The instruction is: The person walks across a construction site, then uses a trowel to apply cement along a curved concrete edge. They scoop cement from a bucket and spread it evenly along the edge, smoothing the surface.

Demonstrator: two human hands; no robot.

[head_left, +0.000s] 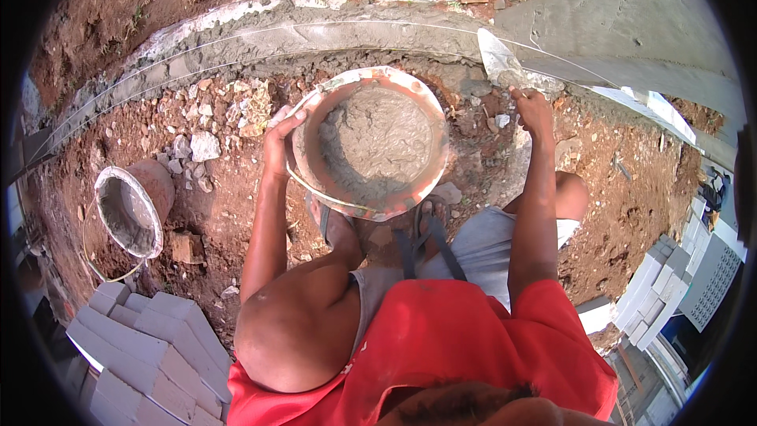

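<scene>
A round bucket [438, 122] full of wet grey mortar [377, 138] stands between my feet. My left hand [277, 140] grips its left rim, fingers curled over the edge. To the right, my right hand [535, 113] is closed round the handle of a trowel [495, 54]. The trowel's pale blade points away from me and lies over the near edge of a mortar-covered footing [315, 38], beside the end of a grey wall. The handle is mostly hidden in my fist.
A tilted bucket [160, 181] with mortar-smeared insides lies at the left, near a broken brick [188, 248]. Grey blocks [158, 339] are stacked lower left, more blocks [658, 284] at the right. String lines [378, 22] run along the footing. A smooth grey wall [623, 24] rises upper right.
</scene>
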